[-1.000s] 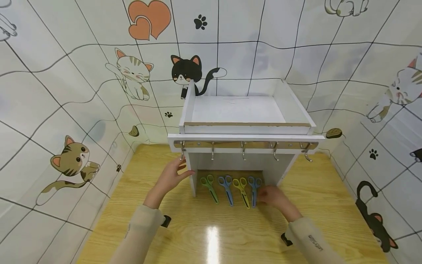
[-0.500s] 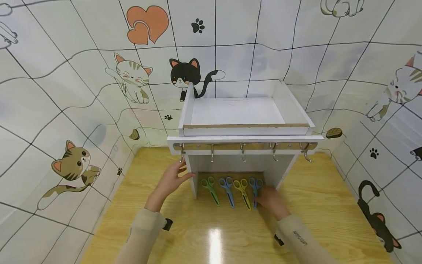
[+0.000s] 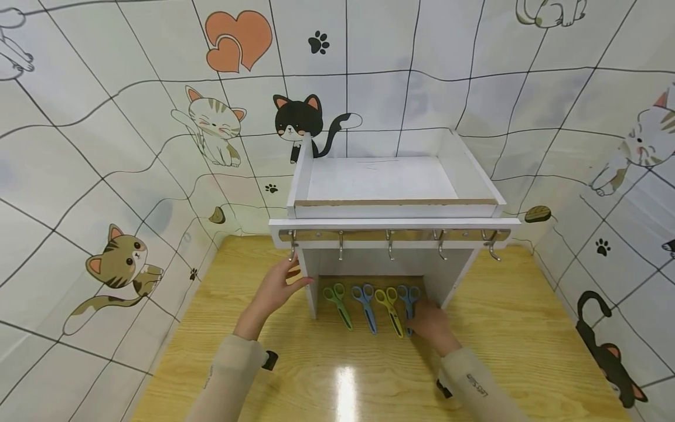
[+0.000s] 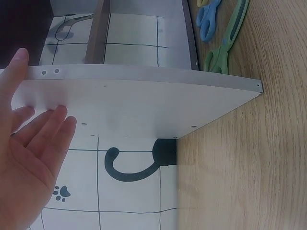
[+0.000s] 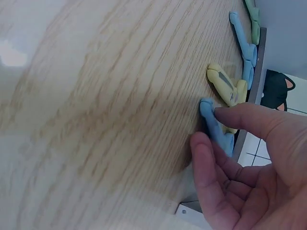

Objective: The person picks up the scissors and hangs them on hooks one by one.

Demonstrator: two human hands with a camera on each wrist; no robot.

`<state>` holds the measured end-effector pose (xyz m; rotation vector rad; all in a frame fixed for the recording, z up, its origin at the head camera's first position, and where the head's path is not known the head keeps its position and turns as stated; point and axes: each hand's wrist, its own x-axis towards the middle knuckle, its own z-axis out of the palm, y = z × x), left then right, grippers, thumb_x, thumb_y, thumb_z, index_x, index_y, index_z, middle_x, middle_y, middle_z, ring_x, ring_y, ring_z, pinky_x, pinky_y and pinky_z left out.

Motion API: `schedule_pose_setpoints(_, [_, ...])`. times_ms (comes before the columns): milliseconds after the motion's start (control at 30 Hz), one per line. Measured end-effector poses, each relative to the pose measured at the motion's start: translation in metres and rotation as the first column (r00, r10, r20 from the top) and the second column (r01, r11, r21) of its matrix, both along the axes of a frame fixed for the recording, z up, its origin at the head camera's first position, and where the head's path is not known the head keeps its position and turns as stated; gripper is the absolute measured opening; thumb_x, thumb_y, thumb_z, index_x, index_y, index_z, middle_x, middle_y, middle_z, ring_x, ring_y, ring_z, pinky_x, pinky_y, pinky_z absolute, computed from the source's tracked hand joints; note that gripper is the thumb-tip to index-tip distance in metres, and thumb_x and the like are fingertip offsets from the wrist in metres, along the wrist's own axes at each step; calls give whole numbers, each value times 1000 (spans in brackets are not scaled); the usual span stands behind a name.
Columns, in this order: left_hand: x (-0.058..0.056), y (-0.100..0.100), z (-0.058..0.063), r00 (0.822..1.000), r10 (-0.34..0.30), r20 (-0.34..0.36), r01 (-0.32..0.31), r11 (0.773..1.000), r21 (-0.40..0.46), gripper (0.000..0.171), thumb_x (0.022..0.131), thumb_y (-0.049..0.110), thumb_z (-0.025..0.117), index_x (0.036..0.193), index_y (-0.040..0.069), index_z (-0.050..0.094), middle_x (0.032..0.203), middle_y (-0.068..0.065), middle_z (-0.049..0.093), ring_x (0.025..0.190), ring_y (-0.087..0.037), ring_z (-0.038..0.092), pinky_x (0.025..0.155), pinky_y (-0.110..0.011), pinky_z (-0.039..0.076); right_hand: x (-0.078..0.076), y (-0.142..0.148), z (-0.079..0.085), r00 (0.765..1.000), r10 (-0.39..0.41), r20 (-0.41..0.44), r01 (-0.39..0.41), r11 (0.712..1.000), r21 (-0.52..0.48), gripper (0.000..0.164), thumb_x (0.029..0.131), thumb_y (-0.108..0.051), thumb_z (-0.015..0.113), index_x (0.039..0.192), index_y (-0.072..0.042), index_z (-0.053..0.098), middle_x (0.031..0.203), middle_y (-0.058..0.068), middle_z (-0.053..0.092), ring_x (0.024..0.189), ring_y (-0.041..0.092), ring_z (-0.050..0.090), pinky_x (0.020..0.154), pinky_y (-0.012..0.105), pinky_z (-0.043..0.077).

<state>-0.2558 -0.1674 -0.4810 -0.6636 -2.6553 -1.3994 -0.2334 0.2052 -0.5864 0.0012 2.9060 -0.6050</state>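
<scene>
End blue scissors: here they are, the outer blue pair [image 3: 408, 295], flat on the tabletop at the right end of the row, finger loops to the back, tip towards the person, within the lower bay of the shelf unit.
Right hand: down low now, this right hand [image 3: 429, 325] pinches that pair, thumb on one side near the tip, index finger on the other; how firmly, I cannot tell.
Yellow scissors: right next door, the yellow pair [image 3: 389, 303], lying at a slant.
Other two: then the inner blue pair [image 3: 365, 306], and the green pair [image 3: 337, 303] closing the row on the left, all tips forward.
Left hand: up at the unit, the left hand [image 3: 271, 290] stays loose-fingered, thumb at the front edge of the left side panel [image 3: 311, 290], fingers against its outer face.
Shelf unit: a white shelf unit [image 3: 395, 210] straddles the row, with a shallow open tray [image 3: 379, 176] on top.
Hooks: five metal hooks [image 3: 390, 243] hang along a shiny strip [image 3: 364, 235] across the front.
Tabletop: wood-grained tabletop [image 3: 295, 381], light glaring near the front.
Wall: white printed wall [image 3: 390, 35], black grid lines, cartoon cats, paw prints, orange hearts [image 3: 248, 38].
</scene>
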Motion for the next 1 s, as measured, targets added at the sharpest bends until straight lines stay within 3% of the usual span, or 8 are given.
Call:
schedule_pose_setpoints(100, [0,0,-2,1000,2,1,-2,1000,1,77,89,20,74,153,4,35,156,-23,38,133,-43,52,105,-49,53,1,0,-1,1000,0,-12,0,999,-39,27,74,-16,72,66,-11,47,64,2,47,56,17,44,44,25,33])
schedule_pose_setpoints(267, [0,-1,-5,1000,17,16,-17,1000,-4,78,89,21,74,154,3,34,156,-24,37,134,-43,51,105,-49,53,4,4,-4,999,-28,-17,24,977,-214,25,73,-11,74,60,-10,53,53,-1,51,50,13,45,45,23,32])
schedule_pose_setpoints(467, [1,0,-4,999,30,36,-30,1000,-1,78,89,21,74,153,-1,34,157,-24,36,135,-43,50,105,-50,53,6,9,-11,998,-55,3,52,911,-408,16,77,-5,78,74,-1,63,60,4,63,51,10,55,47,23,46])
schedule_pose_setpoints(633, [1,0,-2,999,31,44,-31,999,-10,78,90,23,74,154,3,33,156,-22,38,135,-42,50,105,-48,53,10,10,-15,992,-115,56,127,832,-540,13,81,4,72,90,10,64,77,14,69,62,16,65,53,27,58])
schedule_pose_setpoints(733, [1,0,-3,998,37,44,-36,999,-12,80,90,22,74,154,0,31,158,-24,34,135,-42,50,105,-49,53,10,9,-17,987,-150,65,160,804,-573,18,81,7,68,97,14,63,82,20,70,66,19,67,57,29,61])
schedule_pose_setpoints(933, [2,0,-2,998,37,55,-37,999,-3,81,90,20,74,153,-3,30,158,-26,32,135,-43,50,105,-50,52,9,8,-20,982,-182,51,178,796,-578,33,78,9,63,109,16,56,92,28,69,65,19,67,55,28,61])
schedule_pose_setpoints(1000, [2,1,-2,998,33,52,-33,999,3,81,90,19,74,154,-3,29,157,-27,33,134,-43,50,105,-50,52,10,8,-20,981,-182,68,186,779,-599,38,80,9,59,116,17,53,98,32,66,66,21,67,55,29,61])
